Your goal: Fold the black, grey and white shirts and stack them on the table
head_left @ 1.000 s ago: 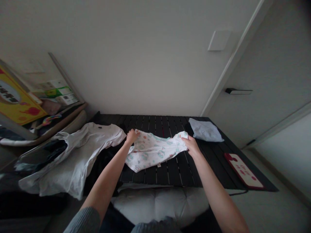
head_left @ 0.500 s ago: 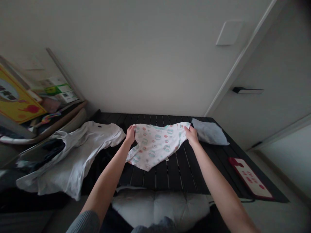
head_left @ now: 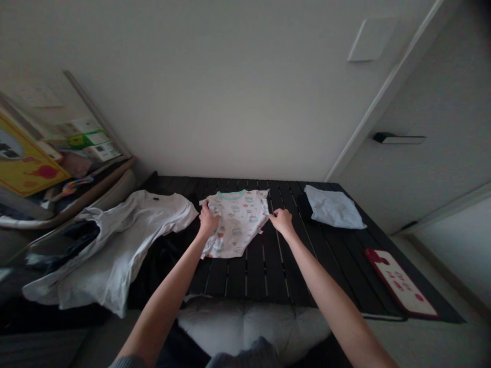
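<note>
A small white shirt (head_left: 238,221) with pastel round prints and a mint collar lies on the black slatted table (head_left: 295,271), its collar at the far side. My left hand (head_left: 208,221) rests on its left part, fingers closed on the cloth. My right hand (head_left: 282,221) reaches in from the right, fingertips pinched together at the shirt's right edge. The cloth under both hands is partly hidden.
A large pale grey T-shirt (head_left: 126,240) spreads over the table's left end and beyond. A folded pale blue garment (head_left: 333,207) lies on the right. Dark cloth (head_left: 166,260) sits left of the small shirt. A red-and-white mat (head_left: 399,282) lies right, and a white cushion (head_left: 249,327) nearest me.
The small shirt has gone from a wide, loose spread to a narrower, flat shape with its collar at the far side. My right hand has moved left, and the view has tilted slightly.
</note>
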Demonstrator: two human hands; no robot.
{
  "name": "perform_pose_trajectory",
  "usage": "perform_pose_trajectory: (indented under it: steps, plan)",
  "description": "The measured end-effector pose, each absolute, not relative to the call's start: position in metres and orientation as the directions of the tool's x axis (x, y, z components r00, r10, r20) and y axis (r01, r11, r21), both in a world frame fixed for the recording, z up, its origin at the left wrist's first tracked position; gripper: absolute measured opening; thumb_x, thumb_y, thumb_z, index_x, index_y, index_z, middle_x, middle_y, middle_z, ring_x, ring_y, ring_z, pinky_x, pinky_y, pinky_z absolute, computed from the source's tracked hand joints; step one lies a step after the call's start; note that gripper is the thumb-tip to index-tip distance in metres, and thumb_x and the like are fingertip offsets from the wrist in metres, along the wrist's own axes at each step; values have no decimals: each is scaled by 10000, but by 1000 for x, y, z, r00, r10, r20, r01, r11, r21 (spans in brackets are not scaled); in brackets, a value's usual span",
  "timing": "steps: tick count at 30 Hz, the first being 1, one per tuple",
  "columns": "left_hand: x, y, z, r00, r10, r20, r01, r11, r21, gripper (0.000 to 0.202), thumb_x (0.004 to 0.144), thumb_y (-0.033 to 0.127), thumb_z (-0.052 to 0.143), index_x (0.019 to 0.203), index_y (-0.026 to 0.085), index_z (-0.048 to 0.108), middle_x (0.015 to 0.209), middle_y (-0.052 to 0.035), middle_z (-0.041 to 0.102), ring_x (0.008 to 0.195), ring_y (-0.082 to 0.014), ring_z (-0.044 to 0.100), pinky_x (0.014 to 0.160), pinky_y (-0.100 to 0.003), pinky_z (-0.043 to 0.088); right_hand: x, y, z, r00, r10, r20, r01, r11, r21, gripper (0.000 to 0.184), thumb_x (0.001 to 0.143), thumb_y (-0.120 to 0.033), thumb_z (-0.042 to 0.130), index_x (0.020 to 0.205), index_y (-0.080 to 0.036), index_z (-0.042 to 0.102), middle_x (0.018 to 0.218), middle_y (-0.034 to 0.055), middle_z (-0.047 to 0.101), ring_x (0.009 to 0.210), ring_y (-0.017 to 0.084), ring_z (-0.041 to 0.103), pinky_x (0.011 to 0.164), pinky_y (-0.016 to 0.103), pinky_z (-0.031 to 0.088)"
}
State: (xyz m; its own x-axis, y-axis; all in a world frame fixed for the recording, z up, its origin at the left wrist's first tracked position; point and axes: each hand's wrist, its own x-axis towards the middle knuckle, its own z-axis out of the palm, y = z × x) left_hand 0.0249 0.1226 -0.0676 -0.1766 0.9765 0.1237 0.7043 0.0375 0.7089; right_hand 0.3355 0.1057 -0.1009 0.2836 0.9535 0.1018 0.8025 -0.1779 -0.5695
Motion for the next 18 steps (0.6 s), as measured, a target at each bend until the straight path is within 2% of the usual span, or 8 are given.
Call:
perform_pose_trajectory:
  steps: [3,5,7,11,13,14,16,18]
  plan:
    - [21,92,-61,-114,989,100,861,48,507,713,749,150,564,1384,73,249,1246,-208,538,1215,-319,488,1024,-431,331,317,95,-104,267,960,89,835,-184,-518,322,793,-405,618,906,-111,688,935,165,665,1058,314,547,962,432,362]
    - [19,72,-57,-89,991,97,918,44,394,671,781,201,554,1377,70,274,1239,-207,542,1197,-325,494,994,-422,349,305,91,-103,294,953,78,815,-207,-541,309,775,-416,633,874,-127,683,950,162,651,1057,311,528,940,419,368]
    - [17,54,-53,-99,993,65,952,76,296,575,808,271,554,1318,76,372,1214,-205,547,1166,-334,508,950,-404,377,295,88,-99,336,940,62,768,-235,-596,246,742,-366,656,836,-140,675,979,166,632,1057,310,510,916,408,377]
    - [14,30,-48,-91,995,-28,978,94,186,262,841,309,524,1007,111,574,1086,-191,581,1082,-323,549,879,-368,414,280,86,-91,376,923,78,606,-181,-775,42,693,-180,617,729,-158,618,954,155,615,1052,298,504,927,393,370]
    - [14,25,-47,-58,998,-9,971,59,230,140,840,246,505,891,138,578,1032,-167,594,1050,-299,563,870,-353,421,275,87,-88,385,918,100,526,-129,-840,38,723,-184,568,753,-168,585,898,128,615,1005,274,536,912,369,389]
    - [14,23,-47,-54,998,11,953,48,301,102,841,219,492,863,152,564,991,-145,601,1022,-277,575,859,-340,427,273,88,-86,391,914,104,488,-111,-866,63,753,-213,537,787,-173,571,864,108,614,958,257,558,879,351,412]
    - [16,22,-47,-103,995,7,835,83,543,81,858,223,465,834,177,527,864,-86,600,910,-227,603,790,-307,450,270,89,-84,417,904,97,395,-84,-915,145,818,-286,447,856,-182,540,802,68,605,837,224,588,771,313,457]
    - [19,22,-46,-180,981,-74,591,168,789,138,891,292,422,824,193,491,737,-29,560,757,-183,603,674,-275,465,270,90,-83,444,893,79,316,-73,-946,220,857,-345,358,897,-192,511,761,34,593,749,197,591,676,280,471]
